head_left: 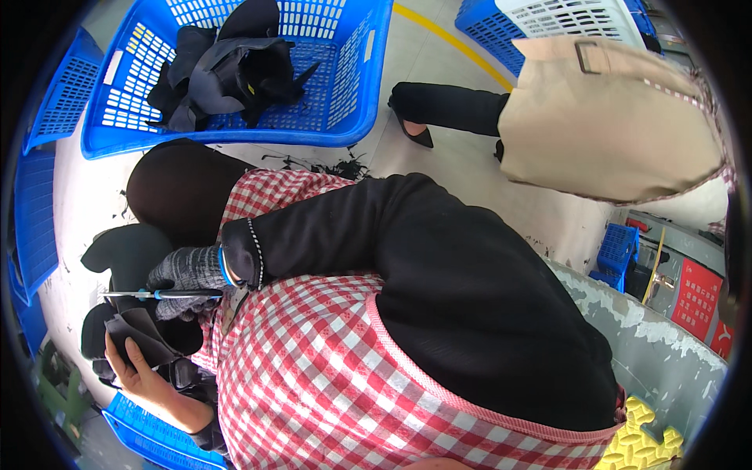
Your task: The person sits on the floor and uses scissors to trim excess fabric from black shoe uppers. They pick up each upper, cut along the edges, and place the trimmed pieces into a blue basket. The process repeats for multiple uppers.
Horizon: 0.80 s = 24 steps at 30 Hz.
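Beside the blue basket [345, 117], gloved right hand [186, 274] grips scissors [157, 294]; left hand [137, 364] holds black fabric [137, 325].

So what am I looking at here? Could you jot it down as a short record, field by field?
Left hand: bare left hand, gripping a black cut piece from below
Right hand: right hand in a grey knit glove, holding scissors with the blade pointing left over the black piece
Clothing: red checked apron over black sleeves
Basket: blue basket on the floor ahead, holding a pile of black pieces
Floor: black scraps beside the basket
Nearby: another person's leg and beige garment, upper right
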Each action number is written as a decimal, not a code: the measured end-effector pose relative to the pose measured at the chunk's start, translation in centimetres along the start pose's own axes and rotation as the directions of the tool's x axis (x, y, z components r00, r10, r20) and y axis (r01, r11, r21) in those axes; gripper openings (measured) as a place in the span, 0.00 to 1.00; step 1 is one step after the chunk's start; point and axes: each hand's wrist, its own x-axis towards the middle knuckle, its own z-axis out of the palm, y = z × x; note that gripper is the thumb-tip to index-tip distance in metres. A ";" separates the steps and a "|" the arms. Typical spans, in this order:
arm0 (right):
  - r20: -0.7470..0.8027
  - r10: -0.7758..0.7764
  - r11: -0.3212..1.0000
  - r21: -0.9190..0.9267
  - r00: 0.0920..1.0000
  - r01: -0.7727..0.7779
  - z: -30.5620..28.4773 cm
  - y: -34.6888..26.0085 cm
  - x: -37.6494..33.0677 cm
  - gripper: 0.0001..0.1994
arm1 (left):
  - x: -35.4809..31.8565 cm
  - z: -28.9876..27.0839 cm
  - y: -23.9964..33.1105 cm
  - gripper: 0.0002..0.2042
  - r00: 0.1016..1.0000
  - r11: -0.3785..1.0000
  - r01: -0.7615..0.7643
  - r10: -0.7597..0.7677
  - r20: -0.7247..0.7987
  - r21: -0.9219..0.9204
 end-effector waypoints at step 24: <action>0.039 0.055 0.999 -0.003 0.998 -0.055 -1.0 -1.5 -1.7 0.11 | 0.7 -0.3 2.8 0.19 0.992 0.967 -0.113 0.123 -0.033 0.228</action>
